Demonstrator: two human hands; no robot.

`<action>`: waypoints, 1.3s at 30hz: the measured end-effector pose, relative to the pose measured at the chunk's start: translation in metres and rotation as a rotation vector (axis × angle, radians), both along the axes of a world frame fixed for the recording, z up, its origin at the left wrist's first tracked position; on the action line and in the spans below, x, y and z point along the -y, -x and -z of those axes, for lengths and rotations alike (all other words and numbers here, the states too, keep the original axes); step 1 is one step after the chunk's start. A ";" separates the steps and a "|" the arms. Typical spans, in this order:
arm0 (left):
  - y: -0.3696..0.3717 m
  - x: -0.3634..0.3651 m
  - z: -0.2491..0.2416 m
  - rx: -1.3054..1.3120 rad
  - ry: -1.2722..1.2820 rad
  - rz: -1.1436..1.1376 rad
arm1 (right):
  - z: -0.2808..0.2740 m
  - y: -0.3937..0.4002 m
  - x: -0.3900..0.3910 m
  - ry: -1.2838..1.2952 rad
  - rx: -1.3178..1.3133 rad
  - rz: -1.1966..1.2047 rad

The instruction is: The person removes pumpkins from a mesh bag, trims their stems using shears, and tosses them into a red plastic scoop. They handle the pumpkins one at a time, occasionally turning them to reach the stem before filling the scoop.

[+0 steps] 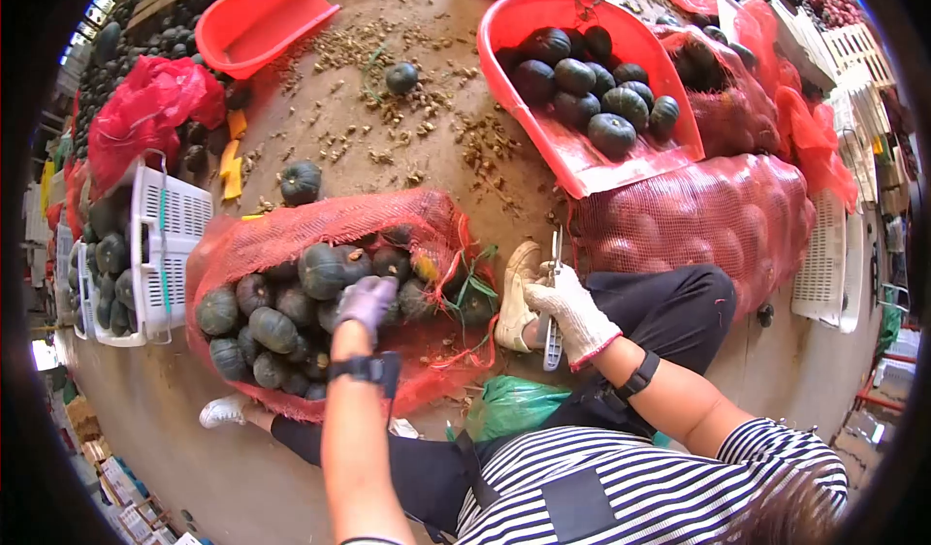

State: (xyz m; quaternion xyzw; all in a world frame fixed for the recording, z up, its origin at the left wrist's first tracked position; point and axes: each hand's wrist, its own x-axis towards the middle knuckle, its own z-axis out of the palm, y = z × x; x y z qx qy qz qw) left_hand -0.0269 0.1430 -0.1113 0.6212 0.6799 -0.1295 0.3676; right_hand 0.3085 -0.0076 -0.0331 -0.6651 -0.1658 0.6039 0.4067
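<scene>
My left hand [367, 304], in a pale purple-grey glove, reaches over the dark green pumpkins [273, 330] in a slit red mesh sack [281, 230]. Its fingers look stretched out, slightly blurred, right at the pumpkins. My right hand [574, 314], in a white knitted glove with a red cuff, is closed round a slim cutting tool [552, 346]. The tool's grey handle shows below the hand and its narrow metal end points up. A green plastic bag [514, 407] lies between my legs, close to the torn edge of the sack.
A red scoop-shaped tub [504, 65] of pumpkins leans by a full mesh sack [698, 220] at right. White crates [173, 244] with pumpkins stand at left. Two loose pumpkins [401, 78] and dry stem scraps lie on the floor. Another red scoop [257, 26] lies behind.
</scene>
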 end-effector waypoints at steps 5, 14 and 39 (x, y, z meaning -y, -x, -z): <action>-0.103 0.073 0.039 -0.283 -0.227 -0.188 | 0.007 -0.001 0.003 0.045 0.077 -0.008; -0.040 0.162 0.074 0.129 -0.250 -0.504 | -0.019 0.008 -0.001 0.007 -0.009 -0.052; -0.095 0.195 -0.119 1.611 -0.146 -0.980 | -0.072 0.044 0.069 -0.565 0.610 -1.065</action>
